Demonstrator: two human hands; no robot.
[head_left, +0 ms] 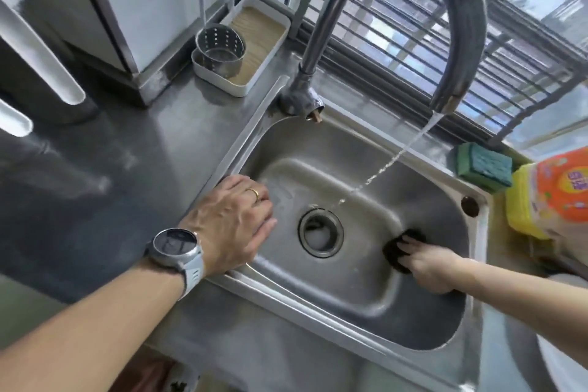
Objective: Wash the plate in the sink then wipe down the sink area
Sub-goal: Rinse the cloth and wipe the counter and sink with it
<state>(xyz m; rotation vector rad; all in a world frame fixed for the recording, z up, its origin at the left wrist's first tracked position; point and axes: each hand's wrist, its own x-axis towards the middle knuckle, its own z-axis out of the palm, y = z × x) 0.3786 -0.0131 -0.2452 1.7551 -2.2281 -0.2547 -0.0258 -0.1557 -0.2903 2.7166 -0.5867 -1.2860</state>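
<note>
The steel sink (356, 283) fills the middle of the head view, with its round drain (320, 232) in the centre. Water runs from the curved tap (445, 95) in a thin stream toward the drain. My left hand (232, 226), with a watch and a ring, lies flat on the sink's left rim, fingers apart and holding nothing. My right hand (426, 264) is inside the basin at the right, pressing a dark scrubbing pad (397, 248) against the sink's inner slope. A white curved edge at the lower right (560, 366) may be the plate; I cannot tell.
A green and blue sponge (485, 165) lies on the far right rim. A yellow and orange detergent bottle (550, 194) stands beside it. A white tray (245, 48) with a perforated steel cup (219, 51) sits at the back left. Steel counter (111, 175) spreads to the left.
</note>
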